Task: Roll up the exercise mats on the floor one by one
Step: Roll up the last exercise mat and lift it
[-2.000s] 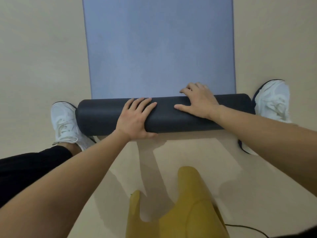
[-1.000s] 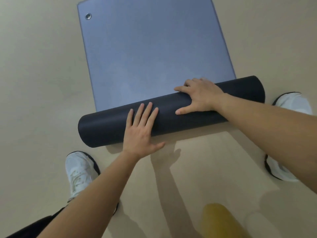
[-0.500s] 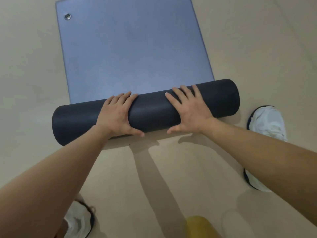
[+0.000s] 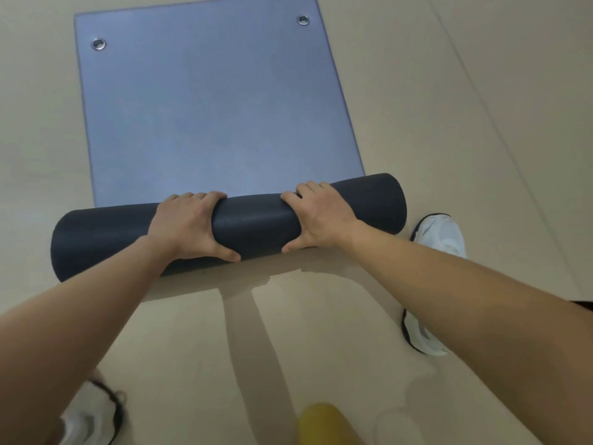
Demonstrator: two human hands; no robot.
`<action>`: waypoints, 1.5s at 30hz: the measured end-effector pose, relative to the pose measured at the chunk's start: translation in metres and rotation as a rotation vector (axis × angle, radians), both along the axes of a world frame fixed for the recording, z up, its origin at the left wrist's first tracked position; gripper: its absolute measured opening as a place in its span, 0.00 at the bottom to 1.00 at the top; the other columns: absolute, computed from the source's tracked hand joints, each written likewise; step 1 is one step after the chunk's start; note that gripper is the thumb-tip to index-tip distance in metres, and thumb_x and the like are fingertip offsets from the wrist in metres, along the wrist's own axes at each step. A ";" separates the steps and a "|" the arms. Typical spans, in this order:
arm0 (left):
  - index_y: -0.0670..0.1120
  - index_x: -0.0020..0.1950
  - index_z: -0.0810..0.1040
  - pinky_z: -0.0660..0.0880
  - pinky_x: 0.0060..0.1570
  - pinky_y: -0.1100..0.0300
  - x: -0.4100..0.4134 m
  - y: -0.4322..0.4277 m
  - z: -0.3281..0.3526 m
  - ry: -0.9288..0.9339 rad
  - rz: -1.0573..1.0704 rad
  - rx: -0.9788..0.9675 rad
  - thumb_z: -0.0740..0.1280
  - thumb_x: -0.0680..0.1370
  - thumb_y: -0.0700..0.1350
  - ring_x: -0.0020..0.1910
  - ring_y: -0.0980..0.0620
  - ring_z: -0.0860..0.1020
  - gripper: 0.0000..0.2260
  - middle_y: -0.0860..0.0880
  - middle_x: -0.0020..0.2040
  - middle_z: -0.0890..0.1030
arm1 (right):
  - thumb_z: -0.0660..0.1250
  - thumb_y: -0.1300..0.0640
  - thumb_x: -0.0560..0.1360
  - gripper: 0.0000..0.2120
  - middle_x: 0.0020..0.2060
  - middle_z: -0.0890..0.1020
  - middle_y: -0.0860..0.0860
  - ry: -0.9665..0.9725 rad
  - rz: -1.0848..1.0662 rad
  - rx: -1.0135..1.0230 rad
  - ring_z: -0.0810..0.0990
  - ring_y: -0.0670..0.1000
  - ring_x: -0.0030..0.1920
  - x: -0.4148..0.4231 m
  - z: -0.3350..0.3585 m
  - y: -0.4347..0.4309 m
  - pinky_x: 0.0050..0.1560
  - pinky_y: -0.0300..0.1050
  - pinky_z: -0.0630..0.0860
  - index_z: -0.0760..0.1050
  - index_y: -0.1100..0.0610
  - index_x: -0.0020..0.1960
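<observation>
Now left hand [image 4: 186, 224] and right hand [image 4: 321, 216] fingers wrap the matte cylindrical mat [image 4: 256, 220].

Beige floor [image 4: 449, 91], faint seam lines running diagonally at right. White shoe [image 4: 433, 252] with dark sole trim at right, partly hidden. Second white shoe [image 4: 93, 419] at lower left. Blurred yellow object [image 4: 321, 425] at bottom edge.

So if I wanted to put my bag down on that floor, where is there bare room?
Bare floor lies right of the flat mat, and a strip to its left. It is crowded near the roll, with both hands on it and a shoe beside its right end.
</observation>
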State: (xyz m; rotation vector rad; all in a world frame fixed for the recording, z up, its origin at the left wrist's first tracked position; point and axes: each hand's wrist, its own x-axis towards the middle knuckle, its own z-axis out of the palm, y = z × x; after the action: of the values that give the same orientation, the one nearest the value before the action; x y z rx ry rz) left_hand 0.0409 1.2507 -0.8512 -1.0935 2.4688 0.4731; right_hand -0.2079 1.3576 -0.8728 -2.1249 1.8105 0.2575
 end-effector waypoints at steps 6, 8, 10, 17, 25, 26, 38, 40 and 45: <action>0.57 0.72 0.67 0.78 0.54 0.50 0.011 0.062 0.005 -0.064 0.095 0.249 0.70 0.52 0.82 0.53 0.49 0.80 0.54 0.56 0.56 0.81 | 0.72 0.23 0.62 0.42 0.48 0.77 0.49 -0.102 0.030 0.204 0.73 0.51 0.47 0.001 0.017 0.046 0.47 0.47 0.69 0.71 0.51 0.64; 0.59 0.70 0.67 0.78 0.55 0.50 0.017 0.081 0.002 -0.087 0.117 0.321 0.70 0.51 0.82 0.53 0.50 0.80 0.52 0.57 0.56 0.80 | 0.74 0.25 0.62 0.40 0.47 0.77 0.48 -0.144 0.022 0.287 0.75 0.51 0.46 0.006 0.019 0.059 0.46 0.49 0.74 0.71 0.50 0.62; 0.60 0.69 0.67 0.78 0.57 0.49 0.024 0.096 -0.001 -0.116 0.131 0.416 0.70 0.51 0.82 0.53 0.51 0.79 0.52 0.57 0.56 0.80 | 0.75 0.26 0.61 0.37 0.46 0.78 0.47 -0.194 0.026 0.375 0.77 0.51 0.46 0.011 0.019 0.068 0.44 0.49 0.74 0.71 0.49 0.59; 0.53 0.76 0.68 0.75 0.62 0.49 0.057 0.137 0.006 0.052 0.071 0.318 0.66 0.65 0.79 0.61 0.48 0.79 0.47 0.52 0.66 0.79 | 0.77 0.29 0.63 0.38 0.49 0.78 0.47 -0.254 0.034 0.598 0.77 0.51 0.48 0.022 0.015 0.071 0.42 0.48 0.70 0.70 0.48 0.62; 0.46 0.83 0.59 0.53 0.78 0.34 0.063 0.215 -0.004 0.024 -0.124 -0.115 0.67 0.69 0.74 0.81 0.34 0.57 0.51 0.39 0.82 0.59 | 0.77 0.25 0.58 0.46 0.57 0.79 0.44 -0.241 -0.029 0.690 0.79 0.52 0.56 0.016 0.005 0.043 0.55 0.53 0.77 0.71 0.44 0.70; 0.47 0.84 0.56 0.51 0.78 0.32 0.061 0.216 -0.008 -0.011 -0.120 -0.117 0.68 0.67 0.75 0.81 0.33 0.56 0.54 0.38 0.82 0.58 | 0.77 0.25 0.58 0.46 0.57 0.80 0.44 -0.241 -0.033 0.689 0.79 0.52 0.56 0.015 0.004 0.042 0.55 0.52 0.77 0.72 0.44 0.70; 0.56 0.82 0.56 0.68 0.72 0.44 0.034 0.102 0.005 0.068 -0.018 0.115 0.71 0.61 0.78 0.73 0.43 0.71 0.56 0.50 0.79 0.68 | 0.59 0.28 0.77 0.33 0.52 0.82 0.56 -0.127 0.062 -0.222 0.79 0.59 0.52 0.003 0.015 0.072 0.56 0.55 0.73 0.79 0.56 0.62; 0.59 0.81 0.57 0.70 0.70 0.44 0.027 0.075 0.009 0.047 0.032 0.251 0.73 0.60 0.78 0.72 0.45 0.72 0.56 0.52 0.77 0.70 | 0.60 0.26 0.75 0.38 0.60 0.80 0.58 -0.080 0.090 -0.280 0.78 0.61 0.58 0.003 0.008 0.086 0.63 0.59 0.72 0.75 0.57 0.69; 0.67 0.78 0.58 0.70 0.69 0.46 0.016 0.036 0.008 0.000 0.084 0.367 0.69 0.55 0.82 0.71 0.48 0.73 0.54 0.59 0.73 0.74 | 0.64 0.19 0.64 0.60 0.81 0.57 0.58 0.146 0.070 0.003 0.54 0.66 0.81 0.003 -0.001 0.085 0.78 0.73 0.47 0.45 0.50 0.83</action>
State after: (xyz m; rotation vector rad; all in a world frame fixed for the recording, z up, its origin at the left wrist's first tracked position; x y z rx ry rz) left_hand 0.0567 1.2865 -0.8433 -1.0426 2.2212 0.9091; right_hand -0.2049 1.4431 -0.8736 -2.2222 1.8138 0.4434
